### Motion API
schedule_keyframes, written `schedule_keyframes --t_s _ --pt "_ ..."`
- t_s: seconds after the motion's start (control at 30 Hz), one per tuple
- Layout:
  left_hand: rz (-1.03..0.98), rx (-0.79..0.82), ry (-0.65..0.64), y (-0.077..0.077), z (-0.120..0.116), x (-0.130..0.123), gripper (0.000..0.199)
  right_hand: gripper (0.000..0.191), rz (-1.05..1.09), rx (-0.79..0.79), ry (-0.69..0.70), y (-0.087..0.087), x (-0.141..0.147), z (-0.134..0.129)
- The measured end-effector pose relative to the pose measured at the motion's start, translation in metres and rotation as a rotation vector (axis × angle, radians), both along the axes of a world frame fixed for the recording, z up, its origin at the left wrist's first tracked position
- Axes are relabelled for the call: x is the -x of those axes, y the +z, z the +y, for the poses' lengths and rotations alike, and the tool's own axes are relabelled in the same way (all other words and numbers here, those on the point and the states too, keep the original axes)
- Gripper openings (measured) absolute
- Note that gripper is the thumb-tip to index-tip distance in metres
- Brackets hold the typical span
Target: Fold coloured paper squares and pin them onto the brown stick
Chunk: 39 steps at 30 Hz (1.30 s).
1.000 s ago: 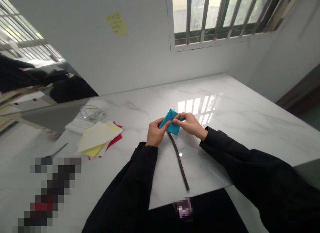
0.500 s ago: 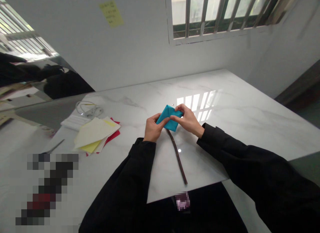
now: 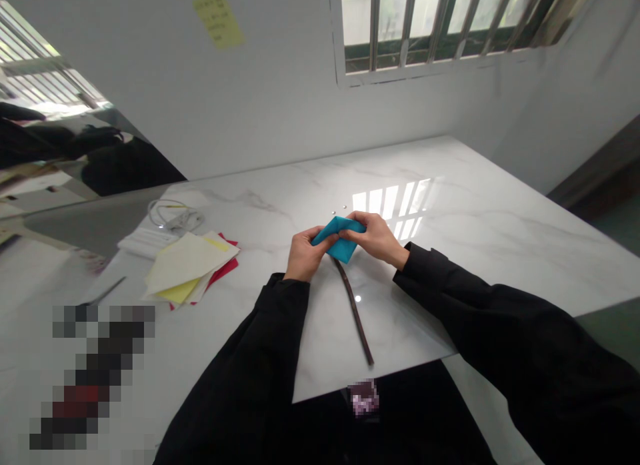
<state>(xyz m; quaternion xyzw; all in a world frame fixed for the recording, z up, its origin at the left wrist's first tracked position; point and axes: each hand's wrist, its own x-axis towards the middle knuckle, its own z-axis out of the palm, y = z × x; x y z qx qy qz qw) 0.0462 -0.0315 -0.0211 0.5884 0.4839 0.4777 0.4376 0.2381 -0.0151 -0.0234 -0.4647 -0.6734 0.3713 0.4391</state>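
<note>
A folded piece of blue paper [image 3: 345, 247] is held above the marble-patterned table between both hands. My left hand [image 3: 305, 252] grips its left side, thumb across the front. On the right side my right hand [image 3: 374, 236] pinches the upper part between thumb and fingers. A thin dark brown stick [image 3: 356, 313] lies on the table below the paper, its upper end hidden behind the paper.
Left of my hands lie cream, yellow and red sheets [image 3: 193, 266], with a white cable [image 3: 177, 215] behind them. Scissors [image 3: 103, 293] are farther left, beside a pixelated dark area. A barred window and yellow note [image 3: 219, 20] are on the wall.
The fingers of my right hand have shifted slightly on the blue paper, and its top corner has tipped lower. The stick has stayed in place.
</note>
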Motion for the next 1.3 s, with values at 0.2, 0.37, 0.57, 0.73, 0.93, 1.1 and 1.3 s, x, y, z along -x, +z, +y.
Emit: schedule_keyframes --t_s 0.2,0.37,0.57,0.73,0.93,1.1,1.3 --pt "-0.012 0.005 0.019 -0.002 0.001 -0.0002 0.047 0.019 0.025 0.001 0.006 -0.0026 0.0004 0.0005" --pt "-0.028 0.004 0.022 -0.0022 0.0008 -0.0005 0.044 0.017 0.058 0.005 0.021 -0.0043 0.0004 0.0012" --pt "-0.014 0.007 0.02 -0.0026 0.0008 0.0001 0.043 0.018 0.06 0.02 0.026 -0.0067 -0.0001 0.0026" --pt "-0.016 0.014 0.021 -0.0031 0.0011 0.0003 0.043 0.018 0.058 0.015 0.029 -0.008 -0.0005 0.0032" --pt "-0.034 0.023 0.019 -0.0015 0.0 -0.0003 0.041 0.017 0.046 -0.009 0.029 -0.0089 -0.0003 0.0036" --pt "-0.03 0.024 0.011 -0.0001 -0.0005 -0.0004 0.043 0.017 0.032 -0.008 0.026 -0.0076 0.0001 0.0029" --pt "-0.012 0.024 0.022 -0.0016 0.0003 0.0 0.04 0.013 0.019 -0.036 0.019 -0.0043 0.0016 -0.0003"
